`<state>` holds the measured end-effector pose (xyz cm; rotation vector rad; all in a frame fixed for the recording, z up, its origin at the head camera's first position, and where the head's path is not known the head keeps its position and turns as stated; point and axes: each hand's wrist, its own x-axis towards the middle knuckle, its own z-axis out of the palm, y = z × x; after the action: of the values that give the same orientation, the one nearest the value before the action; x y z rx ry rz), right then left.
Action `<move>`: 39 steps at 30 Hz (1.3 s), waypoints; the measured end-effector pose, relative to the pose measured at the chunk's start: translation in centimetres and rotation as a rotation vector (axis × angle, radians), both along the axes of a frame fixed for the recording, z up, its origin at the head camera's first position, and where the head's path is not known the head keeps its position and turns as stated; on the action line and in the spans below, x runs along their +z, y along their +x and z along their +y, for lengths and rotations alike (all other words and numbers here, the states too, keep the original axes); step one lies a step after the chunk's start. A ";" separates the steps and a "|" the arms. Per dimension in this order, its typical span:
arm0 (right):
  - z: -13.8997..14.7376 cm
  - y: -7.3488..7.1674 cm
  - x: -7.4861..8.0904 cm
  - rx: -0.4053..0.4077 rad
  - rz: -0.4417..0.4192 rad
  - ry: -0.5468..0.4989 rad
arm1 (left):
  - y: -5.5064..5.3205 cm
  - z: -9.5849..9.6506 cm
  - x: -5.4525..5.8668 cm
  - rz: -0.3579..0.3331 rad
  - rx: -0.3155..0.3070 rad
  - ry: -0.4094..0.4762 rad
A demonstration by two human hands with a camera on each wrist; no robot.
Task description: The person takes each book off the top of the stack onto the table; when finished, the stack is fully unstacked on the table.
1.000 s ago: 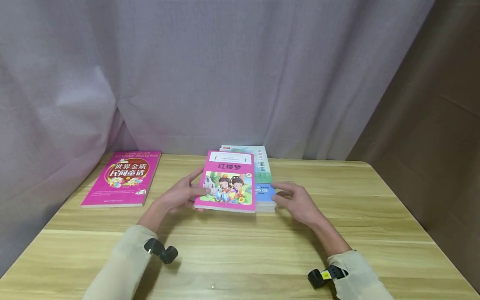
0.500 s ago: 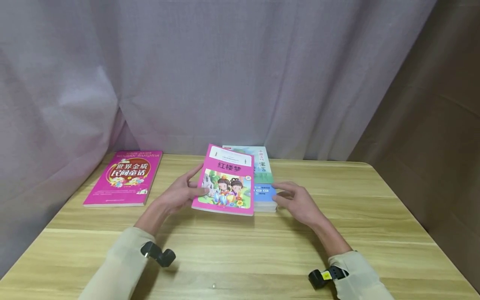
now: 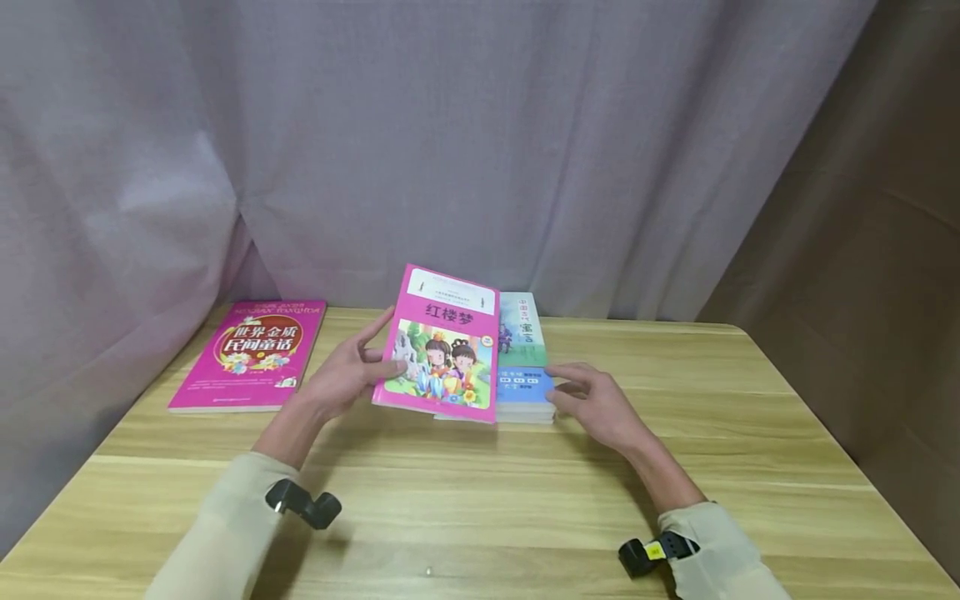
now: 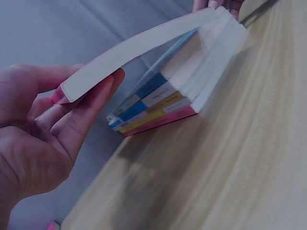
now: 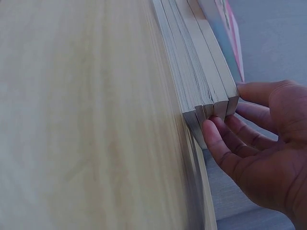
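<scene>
My left hand [image 3: 339, 377] holds a pink book [image 3: 444, 312] by its left edge, thumb on the illustrated cover and fingers underneath. The book is raised and tilted, overlapping a stack of books [image 3: 525, 412] in the head view. In the left wrist view, a gap separates the held book [image 4: 139, 48] from the stack's colored spines [image 4: 158, 108]. Green and blue show on the stack's top cover [image 3: 529, 337]. At the stack's right side, my right hand [image 3: 596, 404] rests its fingertips against the edges; the right wrist view shows these fingers [image 5: 223, 148] loosely bent along the books.
Another pink book [image 3: 251, 358], with a red round title patch, lies flat at the left of the wooden table [image 3: 480, 508]. A grey curtain [image 3: 465, 150] hangs behind the table's back edge. Dark camera straps [image 3: 303, 504] sit on both sleeves.
My left hand has lifted the pink book off the stack, moving it up and left and tilting its cover toward me. My right hand has stayed at the stack.
</scene>
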<state>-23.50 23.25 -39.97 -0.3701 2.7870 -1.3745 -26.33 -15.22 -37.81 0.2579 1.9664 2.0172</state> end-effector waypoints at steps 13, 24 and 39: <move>-0.1 0.3 0.3 0.008 0.010 -0.001 | 0.0 -2.7 2.4 0.069 0.058 -0.011; -0.1 0.3 0.3 0.006 0.010 0.002 | 0.3 -5.1 3.4 0.078 0.112 -0.097; -0.2 0.4 0.2 -0.001 0.005 0.004 | -0.3 -8.4 1.3 0.035 0.109 -0.171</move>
<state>-23.11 23.07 -39.73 -0.3717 2.7941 -1.3692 -26.65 -23.63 -36.55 0.1497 2.2032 1.9054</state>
